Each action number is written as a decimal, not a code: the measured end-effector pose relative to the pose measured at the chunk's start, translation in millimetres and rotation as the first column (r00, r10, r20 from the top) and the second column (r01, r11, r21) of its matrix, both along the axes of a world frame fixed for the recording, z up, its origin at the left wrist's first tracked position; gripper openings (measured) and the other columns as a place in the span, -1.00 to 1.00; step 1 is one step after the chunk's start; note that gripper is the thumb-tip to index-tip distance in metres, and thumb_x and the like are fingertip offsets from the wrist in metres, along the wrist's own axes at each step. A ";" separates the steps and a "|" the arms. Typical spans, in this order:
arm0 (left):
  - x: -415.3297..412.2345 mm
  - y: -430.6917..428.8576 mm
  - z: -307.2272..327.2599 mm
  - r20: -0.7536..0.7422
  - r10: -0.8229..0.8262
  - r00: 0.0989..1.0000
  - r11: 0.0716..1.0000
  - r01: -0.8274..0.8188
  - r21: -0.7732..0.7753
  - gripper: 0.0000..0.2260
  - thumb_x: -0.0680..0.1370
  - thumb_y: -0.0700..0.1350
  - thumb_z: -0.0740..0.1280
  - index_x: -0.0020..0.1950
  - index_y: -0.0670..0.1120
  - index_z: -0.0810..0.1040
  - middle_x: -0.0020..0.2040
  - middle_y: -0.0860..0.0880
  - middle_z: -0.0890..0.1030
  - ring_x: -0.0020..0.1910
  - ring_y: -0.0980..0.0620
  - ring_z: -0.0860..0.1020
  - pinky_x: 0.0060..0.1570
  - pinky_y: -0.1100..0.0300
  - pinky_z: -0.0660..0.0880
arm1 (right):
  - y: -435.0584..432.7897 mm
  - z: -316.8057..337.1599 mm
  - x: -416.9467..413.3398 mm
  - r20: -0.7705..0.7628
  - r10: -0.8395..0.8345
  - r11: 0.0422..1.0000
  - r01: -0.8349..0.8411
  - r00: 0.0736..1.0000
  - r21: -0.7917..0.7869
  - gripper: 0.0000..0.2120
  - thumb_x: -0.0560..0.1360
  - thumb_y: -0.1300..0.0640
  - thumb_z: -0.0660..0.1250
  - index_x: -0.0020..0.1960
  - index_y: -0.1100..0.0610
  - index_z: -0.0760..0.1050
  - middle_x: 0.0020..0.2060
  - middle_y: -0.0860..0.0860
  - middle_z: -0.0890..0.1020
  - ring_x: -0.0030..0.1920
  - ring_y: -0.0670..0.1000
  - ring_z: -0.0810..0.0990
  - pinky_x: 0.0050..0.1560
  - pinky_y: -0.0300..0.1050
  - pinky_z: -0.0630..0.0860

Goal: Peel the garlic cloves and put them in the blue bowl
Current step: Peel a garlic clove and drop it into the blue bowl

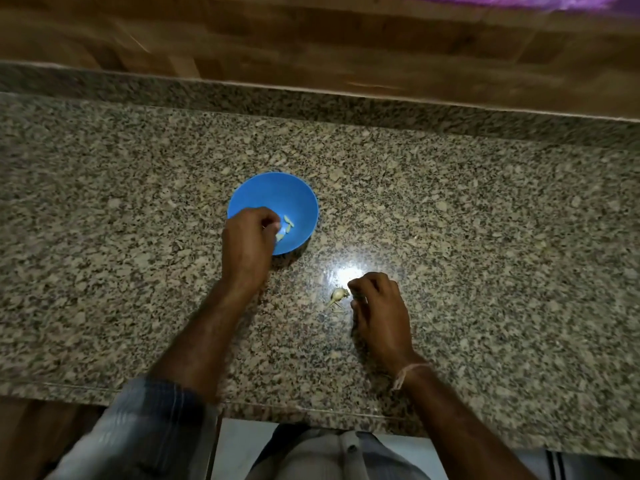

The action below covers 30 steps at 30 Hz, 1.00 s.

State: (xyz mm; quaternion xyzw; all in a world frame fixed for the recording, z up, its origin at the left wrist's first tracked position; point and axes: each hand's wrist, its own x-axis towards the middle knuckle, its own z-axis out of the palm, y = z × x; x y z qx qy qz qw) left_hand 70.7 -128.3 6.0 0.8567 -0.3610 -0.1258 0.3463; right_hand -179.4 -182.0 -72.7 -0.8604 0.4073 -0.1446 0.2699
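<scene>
Granite, speckled grey and brown, forms the worktop (485, 237). Nearer than the blue bowl (294, 195) and to its right, the right hand (377, 306) rests with fingers curled, fingertips just beside a papery garlic piece (338, 294); I cannot tell whether it holds anything. The left hand (247, 244) hangs over the bowl's near-left rim, fingers bunched; whether they pinch a clove is unclear. Inside the bowl lie pale peeled cloves (289, 223).

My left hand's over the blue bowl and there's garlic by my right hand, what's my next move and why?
Probably bring the left hand back from the blue bowl and take up the unpeeled garlic piece lying on the granite counter beside the right hand. A few peeled cloves already lie in the bowl, while that piece still wears its skin.
</scene>
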 end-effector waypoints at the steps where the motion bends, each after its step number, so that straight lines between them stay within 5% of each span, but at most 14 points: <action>1: 6.8 -3.7 -2.5 0.011 0.001 1.000 0.998 -0.001 0.059 -0.91 0.60 -0.23 0.43 0.05 -0.19 0.72 -0.02 -0.11 0.74 -0.01 -0.11 0.69 0.04 0.03 0.59 | 0.5 -0.3 -0.8 0.004 0.003 1.000 -0.003 1.000 0.010 -0.79 0.64 0.19 0.35 0.26 0.06 0.60 0.18 -0.05 0.52 0.12 0.03 0.47 -0.03 -0.04 0.50; 4: 4.3 -1.5 -1.1 0.158 0.017 0.987 0.989 -0.040 0.140 -0.79 0.61 -0.19 0.44 0.24 -0.17 0.66 0.18 -0.15 0.67 0.15 -0.19 0.63 0.13 -0.08 0.56 | -0.1 -1.1 -8.1 0.071 -0.005 0.996 -0.001 0.997 0.089 -0.74 0.61 0.23 0.38 0.28 0.07 0.60 0.19 -0.05 0.54 0.16 0.02 0.49 0.06 0.01 0.55; 6: -26.3 8.2 0.1 0.206 -0.038 0.978 0.999 0.039 0.000 -0.83 0.61 -0.18 0.43 0.20 -0.13 0.63 0.12 -0.12 0.63 0.08 -0.13 0.60 0.02 -0.06 0.54 | -0.3 -2.0 -15.8 0.163 -0.057 0.987 0.031 0.985 0.160 -0.74 0.60 0.26 0.39 0.27 0.08 0.61 0.15 -0.05 0.57 0.16 0.03 0.56 0.11 0.03 0.58; 10: -110.3 31.5 -31.9 -0.006 -0.307 0.952 0.950 0.307 0.055 -0.79 0.63 -0.06 0.41 0.25 -0.05 0.60 0.09 -0.02 0.54 0.05 -0.05 0.54 -0.09 0.03 0.51 | 2.2 -0.9 -25.1 0.271 -0.155 0.954 0.073 0.950 0.290 -0.77 0.62 0.29 0.38 0.25 0.12 0.63 0.12 -0.04 0.60 0.13 -0.08 0.63 0.15 0.00 0.62; 14: -126.1 30.8 -68.5 -0.029 -0.232 0.972 0.970 0.233 0.074 -0.82 0.62 -0.20 0.40 0.21 -0.05 0.64 0.06 -0.02 0.53 0.03 -0.06 0.56 -0.07 0.03 0.54 | 0.6 2.9 -30.1 0.296 -0.164 0.933 0.051 0.941 0.356 -0.76 0.63 0.26 0.37 0.27 0.12 0.63 0.15 -0.03 0.62 0.16 -0.13 0.63 0.19 -0.01 0.62; 16: -130.1 30.2 -70.1 -0.170 -0.102 0.980 0.995 0.103 -0.006 -0.85 0.62 -0.22 0.41 0.14 -0.03 0.68 0.02 0.03 0.63 -0.01 0.04 0.61 -0.05 0.08 0.56 | -0.8 5.0 -34.9 0.301 -0.205 0.898 0.056 0.931 0.436 -0.76 0.62 0.19 0.39 0.27 0.09 0.64 0.15 -0.05 0.66 0.15 -0.13 0.65 0.18 0.04 0.63; 17: -132.1 29.6 -66.8 -0.348 0.001 0.937 0.999 -0.012 -0.030 -0.85 0.61 -0.21 0.43 0.13 -0.02 0.69 0.00 0.05 0.68 -0.02 0.09 0.64 -0.05 0.10 0.59 | -0.5 8.5 -35.6 0.310 -0.232 0.873 0.057 0.922 0.485 -0.76 0.61 0.15 0.40 0.27 0.07 0.65 0.15 -0.06 0.69 0.15 -0.10 0.67 0.18 0.07 0.64; 19: -137.3 26.8 -55.8 -0.772 0.150 0.618 0.977 -0.210 0.021 -0.82 0.63 -0.20 0.42 0.20 -0.04 0.69 0.02 -0.02 0.76 0.05 0.05 0.71 -0.06 0.12 0.61 | -0.7 17.8 -34.3 0.337 -0.279 0.806 0.029 0.899 0.591 -0.75 0.60 0.19 0.44 0.28 0.08 0.65 0.13 -0.06 0.73 0.15 -0.07 0.70 0.20 0.05 0.65; 20: -140.3 26.8 -51.3 -0.897 0.156 0.414 0.965 -0.260 0.048 -0.80 0.64 -0.20 0.39 0.25 -0.06 0.67 0.06 -0.06 0.76 0.12 0.00 0.71 0.02 0.11 0.59 | -0.3 23.3 -33.4 0.359 -0.297 0.772 0.001 0.885 0.635 -0.74 0.60 0.25 0.45 0.27 0.11 0.66 0.12 -0.05 0.74 0.15 -0.07 0.70 0.20 -0.02 0.65; 22: -148.0 31.2 -42.9 -0.975 0.106 0.197 0.948 -0.315 0.040 -0.77 0.66 -0.22 0.34 0.31 -0.10 0.64 0.15 -0.11 0.74 0.20 -0.06 0.69 0.16 0.07 0.57 | 3.5 34.6 -32.0 0.414 -0.316 0.740 -0.052 0.854 0.671 -0.75 0.58 0.32 0.46 0.23 0.15 0.68 0.09 -0.02 0.75 0.12 -0.05 0.72 0.15 -0.15 0.63; 30: -171.4 42.7 -16.0 -0.974 0.014 0.226 0.948 -0.313 -0.059 -0.72 0.66 -0.22 0.33 0.37 -0.16 0.59 0.19 -0.19 0.72 0.21 -0.09 0.69 0.10 0.17 0.65 | 2.7 53.0 -39.7 0.481 -0.255 0.811 -0.086 0.839 0.579 -0.85 0.56 0.24 0.51 0.11 0.09 0.73 0.01 0.00 0.68 0.06 0.02 0.68 0.04 -0.05 0.64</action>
